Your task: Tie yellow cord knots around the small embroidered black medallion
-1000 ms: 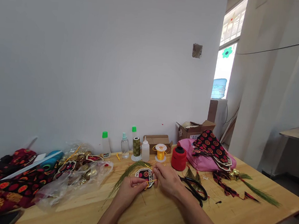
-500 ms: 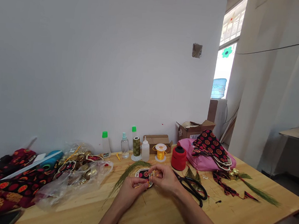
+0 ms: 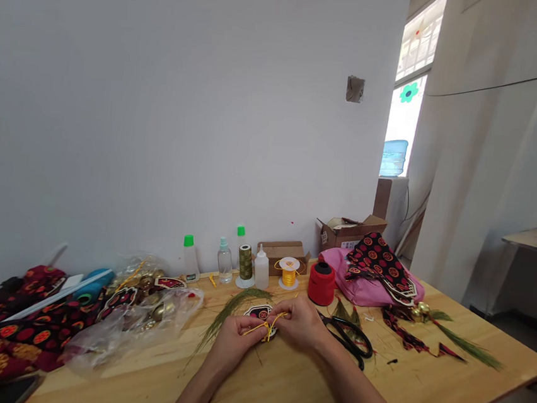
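Yellow cord [image 3: 266,325] runs between my two hands, crossed or looped at the middle. My left hand [image 3: 235,336] pinches one part of it, and my right hand [image 3: 298,322] pinches another a little to the right. Just behind and under the fingers lies a small dark patterned piece with a pale outline [image 3: 258,311], partly hidden by the hands. A green tassel of thread [image 3: 224,314] spreads over the table to the left of that piece. Black-handled scissors [image 3: 347,339] lie beside my right wrist, their blades partly covered.
Along the wall stand a yellow cord spool [image 3: 288,274], a red thread cone [image 3: 321,285], a green thread cone [image 3: 245,264] and a white squeeze bottle [image 3: 261,269]. Patterned fabric [image 3: 29,324] and a plastic bag with gold bells [image 3: 143,316] lie left; pink package [image 3: 346,282] right.
The yellow cord now shows more plainly, with a loop and an end standing out between the fingers. My right hand has shifted slightly and its fingers sit lower on the cord.
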